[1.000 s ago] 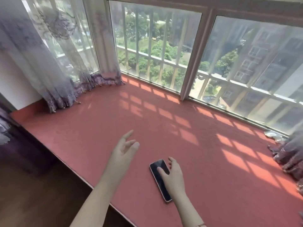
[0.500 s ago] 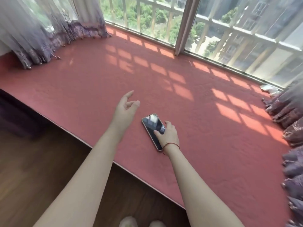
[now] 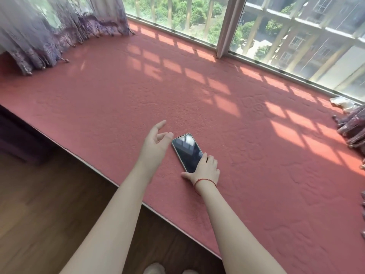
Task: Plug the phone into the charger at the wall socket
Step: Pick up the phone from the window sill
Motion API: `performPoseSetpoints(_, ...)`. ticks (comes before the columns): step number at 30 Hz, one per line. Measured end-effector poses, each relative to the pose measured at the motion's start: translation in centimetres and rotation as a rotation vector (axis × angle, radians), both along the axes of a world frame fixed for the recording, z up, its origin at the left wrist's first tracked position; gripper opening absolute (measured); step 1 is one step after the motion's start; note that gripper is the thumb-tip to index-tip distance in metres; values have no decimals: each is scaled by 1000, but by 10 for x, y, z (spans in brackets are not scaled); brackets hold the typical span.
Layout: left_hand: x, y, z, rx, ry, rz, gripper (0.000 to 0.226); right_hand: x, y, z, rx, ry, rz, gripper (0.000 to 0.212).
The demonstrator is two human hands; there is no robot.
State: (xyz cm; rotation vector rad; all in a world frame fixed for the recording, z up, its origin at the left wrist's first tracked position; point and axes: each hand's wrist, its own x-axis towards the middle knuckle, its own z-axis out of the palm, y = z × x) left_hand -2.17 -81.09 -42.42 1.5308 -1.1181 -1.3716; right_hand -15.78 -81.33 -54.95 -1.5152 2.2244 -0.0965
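A dark-screened phone [image 3: 186, 152] lies flat, screen up, on the red padded window seat [image 3: 256, 155]. My right hand [image 3: 205, 169], with a red string at the wrist, rests over the phone's near end, fingers curled on its right edge and thumb spread on the seat to the left. My left hand [image 3: 156, 144] hovers just left of the phone's far corner with its fingers apart and nothing in it. No charger, cable or wall socket shows in this view.
Large windows [image 3: 276, 26] with bars run along the far side of the seat. Purple-trimmed curtains hang at the far left [image 3: 49, 36] and bunch at the right edge [image 3: 353, 127]. A wooden floor [image 3: 49, 204] lies below the seat's front edge.
The view has tilted down and drawn closer. My right hand has slid toward the phone's near end, with the thumb spread out. My left hand has come nearer to the phone's far corner.
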Motion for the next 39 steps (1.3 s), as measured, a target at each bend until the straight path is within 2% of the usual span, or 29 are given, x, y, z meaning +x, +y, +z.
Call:
performPoseSetpoints(5,6,-10,16,-27,7,26,41,3,-9,11,-50,-59,-57,82)
performPoseSetpoints(8,9,-17,44,-76,-1,15,40,11,-16,41,-167,-128,-45,81)
performPoseSetpoints(15,18,-34,158,-263,25,7,34,38,-44,195,-529,-333,10,81)
performPoseSetpoints(19,36,-29,233,-427,8,30,36,47,-39,289,-720,-430,41,75)
performPoseSetpoints(24,62,-9,324,-590,-1,60,34,60,-15,386,-948,-458,126,70)
performPoseSetpoints(29,86,12,406,-749,-46,92,35,76,-1,475,-1139,-431,229,71)
performPoseSetpoints(31,92,25,437,-802,-55,125,37,85,1,511,-1181,-470,270,78)
performPoseSetpoints(34,102,53,481,-884,-84,188,36,100,13,560,-1286,-517,345,76)
performPoseSetpoints(39,127,123,519,-1038,-178,291,38,127,52,602,-1404,-588,458,77)
